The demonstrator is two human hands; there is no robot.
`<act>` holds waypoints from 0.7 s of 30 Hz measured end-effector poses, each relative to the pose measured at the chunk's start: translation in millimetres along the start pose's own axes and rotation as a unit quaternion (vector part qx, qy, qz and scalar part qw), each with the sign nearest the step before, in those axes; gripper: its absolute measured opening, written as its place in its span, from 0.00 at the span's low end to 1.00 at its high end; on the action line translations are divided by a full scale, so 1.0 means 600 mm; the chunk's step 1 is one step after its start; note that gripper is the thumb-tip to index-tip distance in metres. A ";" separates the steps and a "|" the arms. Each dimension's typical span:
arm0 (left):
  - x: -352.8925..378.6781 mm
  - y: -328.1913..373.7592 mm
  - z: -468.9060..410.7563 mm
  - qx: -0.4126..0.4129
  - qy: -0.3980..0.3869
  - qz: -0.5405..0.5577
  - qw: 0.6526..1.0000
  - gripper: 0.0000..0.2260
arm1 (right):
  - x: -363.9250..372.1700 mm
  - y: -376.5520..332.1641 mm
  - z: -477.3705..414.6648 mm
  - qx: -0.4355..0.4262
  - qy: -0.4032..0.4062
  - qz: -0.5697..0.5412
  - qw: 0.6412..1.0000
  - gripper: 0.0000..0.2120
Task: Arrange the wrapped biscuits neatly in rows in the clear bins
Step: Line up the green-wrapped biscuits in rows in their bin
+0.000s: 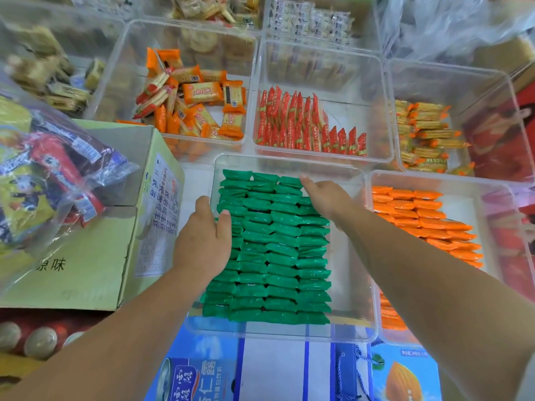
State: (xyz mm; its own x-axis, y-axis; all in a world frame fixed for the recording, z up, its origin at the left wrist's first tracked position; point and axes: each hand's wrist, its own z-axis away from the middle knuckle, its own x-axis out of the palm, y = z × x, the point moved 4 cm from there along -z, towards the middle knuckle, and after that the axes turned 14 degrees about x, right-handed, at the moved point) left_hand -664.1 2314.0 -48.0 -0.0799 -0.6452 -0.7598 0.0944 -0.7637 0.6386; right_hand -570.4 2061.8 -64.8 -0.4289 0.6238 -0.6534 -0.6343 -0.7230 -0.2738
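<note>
Green wrapped biscuits (275, 250) lie in tidy rows inside the near clear bin (356, 285). My left hand (204, 241) rests against the left side of the green rows, thumb on top, fingers straight along the bin's left wall. On the right side of the rows my right hand (327, 198) presses with flat fingers, the fingertips reaching toward the far end. Neither hand grips a biscuit.
A bin of orange biscuits in rows (425, 215) sits to the right. Behind stand bins with red packets (307, 123), loose orange packets (191, 99) and yellow packets (425, 134). A green carton (86, 256) with a bag of snacks (52, 175) is at the left.
</note>
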 end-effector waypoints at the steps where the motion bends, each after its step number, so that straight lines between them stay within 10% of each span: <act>1: -0.001 0.001 0.000 0.001 -0.001 -0.001 1.000 0.24 | -0.001 -0.008 0.002 -0.025 0.008 0.021 0.999 0.40; 9: -0.002 0.005 0.000 0.016 -0.009 -0.004 1.000 0.20 | 0.004 -0.045 -0.006 0.031 -0.125 -0.083 0.988 0.53; 14: -0.001 0.008 -0.001 0.020 -0.011 0.000 1.000 0.21 | 0.011 -0.048 -0.014 0.013 -0.240 -0.104 0.965 0.34; 21: 0.001 0.010 -0.001 0.023 -0.014 -0.012 1.000 0.21 | 0.009 -0.050 -0.013 -0.021 -0.163 -0.048 0.985 0.42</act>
State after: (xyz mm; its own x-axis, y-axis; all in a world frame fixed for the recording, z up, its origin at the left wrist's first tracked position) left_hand -663.0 2309.0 -44.5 -0.1089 -0.6268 -0.7715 0.0458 -0.7785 0.6260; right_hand -548.8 2084.3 -65.7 -0.5559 0.7478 -0.3630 -0.6584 -0.6627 -0.3570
